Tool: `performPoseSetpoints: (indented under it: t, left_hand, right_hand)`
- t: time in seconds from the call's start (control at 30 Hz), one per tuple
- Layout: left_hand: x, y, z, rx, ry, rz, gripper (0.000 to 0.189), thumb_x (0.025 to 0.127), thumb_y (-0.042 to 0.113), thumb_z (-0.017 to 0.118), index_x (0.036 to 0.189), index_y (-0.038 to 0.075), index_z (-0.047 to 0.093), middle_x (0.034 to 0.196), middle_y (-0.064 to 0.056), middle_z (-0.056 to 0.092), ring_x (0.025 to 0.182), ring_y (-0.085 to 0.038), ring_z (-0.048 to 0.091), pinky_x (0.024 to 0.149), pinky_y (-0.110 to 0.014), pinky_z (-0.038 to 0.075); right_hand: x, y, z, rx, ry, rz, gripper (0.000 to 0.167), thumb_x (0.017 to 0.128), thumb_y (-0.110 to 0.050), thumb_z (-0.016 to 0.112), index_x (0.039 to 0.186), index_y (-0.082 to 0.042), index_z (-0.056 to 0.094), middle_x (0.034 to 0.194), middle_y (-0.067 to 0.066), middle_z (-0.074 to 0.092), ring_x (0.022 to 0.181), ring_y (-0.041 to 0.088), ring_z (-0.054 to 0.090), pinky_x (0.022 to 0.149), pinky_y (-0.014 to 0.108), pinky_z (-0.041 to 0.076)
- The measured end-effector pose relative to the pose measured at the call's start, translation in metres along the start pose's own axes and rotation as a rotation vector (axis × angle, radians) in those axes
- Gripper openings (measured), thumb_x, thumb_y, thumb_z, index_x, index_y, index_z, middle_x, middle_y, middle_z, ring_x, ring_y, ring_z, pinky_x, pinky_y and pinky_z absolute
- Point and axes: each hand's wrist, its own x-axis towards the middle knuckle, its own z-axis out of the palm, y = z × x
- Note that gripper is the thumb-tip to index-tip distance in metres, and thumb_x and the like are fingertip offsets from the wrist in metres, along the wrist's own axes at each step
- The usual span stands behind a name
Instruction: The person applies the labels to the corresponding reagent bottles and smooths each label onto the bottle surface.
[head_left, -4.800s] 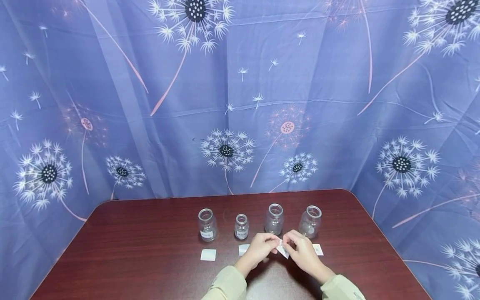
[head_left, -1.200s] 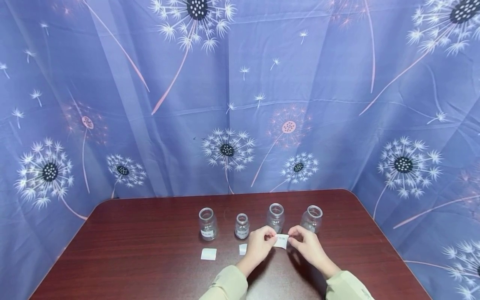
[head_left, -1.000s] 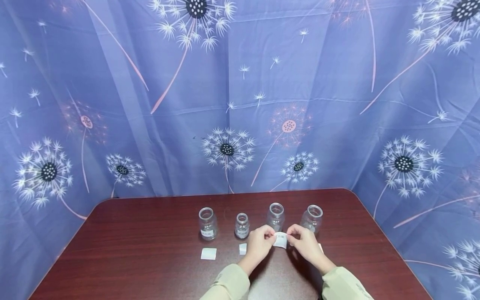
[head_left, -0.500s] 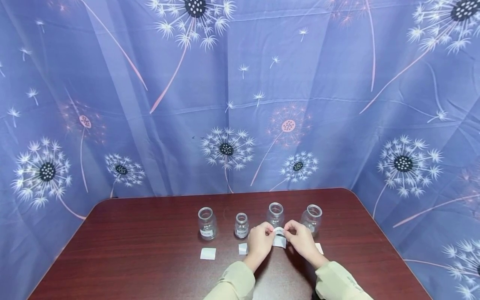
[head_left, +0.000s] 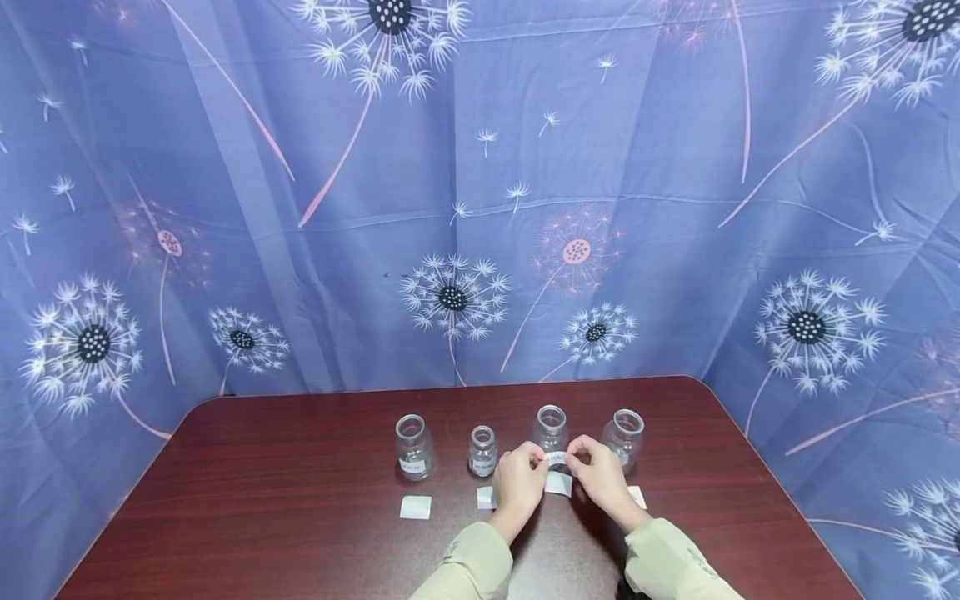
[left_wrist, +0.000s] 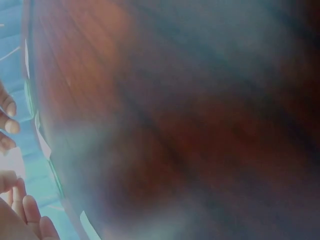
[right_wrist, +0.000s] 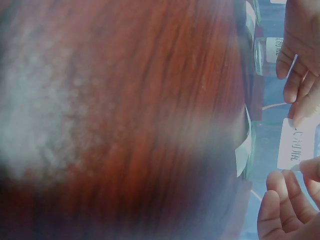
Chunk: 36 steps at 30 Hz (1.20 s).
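On a clock face laid over the head view, centred on the held label with 12 o'clock pointing away from the person, a printed label [head_left: 556, 457] spans the gap between the two hands, raised above the desk [head_left: 292, 500]. The left hand [head_left: 520, 479] comes in from 8 o'clock, its grip closed down to a pinch of thumb and finger on the label's 9 o'clock end. The right hand [head_left: 600, 475] comes in from 4 o'clock and pinches the 3 o'clock end in the same way. The right wrist view shows dark characters on the label.

A clear jar [head_left: 551, 427] stands upright at 12 o'clock, just behind the label; whether the two touch I cannot tell. A small jar [head_left: 483, 450] with a white label stands at 9 o'clock, a larger labelled jar [head_left: 411, 442] farther out on that line, and a wide jar [head_left: 625, 427] toward 3 o'clock, partly behind the right hand.

A white slip [head_left: 558, 483] lies at 6 o'clock. Other pale slips lie at 8 o'clock, between 8 and 9, and at 4 o'clock. A blue curtain [head_left: 510, 108] printed with dandelions hangs beyond the desk.
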Motion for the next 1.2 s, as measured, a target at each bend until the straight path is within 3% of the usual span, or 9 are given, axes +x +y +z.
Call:
performPoseSetpoints:
  t: [0.17, 0.4, 0.73, 1.0, 1.2]
  left_hand:
    - [0.0014, -0.0006, -0.0004, 0.012, 0.008, -0.002, 0.011, 0.064, 0.021, 0.071, 0.065, 0.022, 0.06, 0.059, 0.012, 0.06, 0.058, -0.011, 0.054, 0.049, -0.024, 0.035]
    - [0.0023, 0.0007, -0.0013, 0.028, 0.03, -0.017, 0.013, 0.062, 0.02, 0.071, 0.064, 0.022, 0.058, 0.057, 0.012, 0.059, 0.056, -0.012, 0.054, 0.047, -0.024, 0.033]
    - [0.0036, -0.0006, 0.0001, 0.038, 0.049, -0.034, 0.015, 0.062, 0.021, 0.071, 0.063, 0.022, 0.056, 0.056, 0.01, 0.057, 0.055, -0.013, 0.054, 0.046, -0.025, 0.032]
    - [0.0043, -0.0007, -0.001, 0.064, 0.04, -0.022, 0.015, 0.063, 0.023, 0.071, 0.064, 0.022, 0.055, 0.055, 0.009, 0.055, 0.056, -0.016, 0.055, 0.046, -0.026, 0.032]
    - [0.0043, -0.002, -0.0054, 0.055, 0.062, 0.0, 0.016, 0.063, 0.023, 0.071, 0.064, 0.022, 0.056, 0.055, 0.009, 0.056, 0.053, -0.016, 0.054, 0.046, -0.025, 0.032]
  right_hand:
    - [0.0007, 0.0006, 0.0022, 0.004, 0.009, 0.001, 0.012, 0.073, -0.001, 0.063, 0.07, -0.01, 0.055, 0.051, -0.003, 0.051, 0.036, 0.0, 0.042, 0.049, 0.018, 0.037]
    - [0.0023, 0.0023, 0.0029, 0.01, -0.008, 0.023, 0.008, 0.075, -0.002, 0.062, 0.073, -0.008, 0.057, 0.057, 0.0, 0.056, 0.047, -0.001, 0.045, 0.053, 0.018, 0.038]
    - [0.0019, 0.0044, 0.0041, 0.023, -0.011, 0.038, 0.007, 0.073, -0.001, 0.062, 0.078, -0.005, 0.058, 0.063, 0.003, 0.06, 0.05, 0.0, 0.047, 0.054, 0.018, 0.039]
    - [0.0033, 0.0021, 0.0042, 0.016, -0.002, 0.032, 0.029, 0.07, 0.0, 0.066, 0.096, -0.002, 0.053, 0.079, 0.01, 0.064, 0.058, 0.008, 0.055, 0.055, 0.02, 0.043]
    - [0.0088, -0.0021, 0.0028, -0.001, -0.049, 0.011, 0.051, 0.067, -0.001, 0.068, 0.114, -0.002, 0.047, 0.099, 0.018, 0.059, 0.066, 0.015, 0.059, 0.06, 0.024, 0.045]
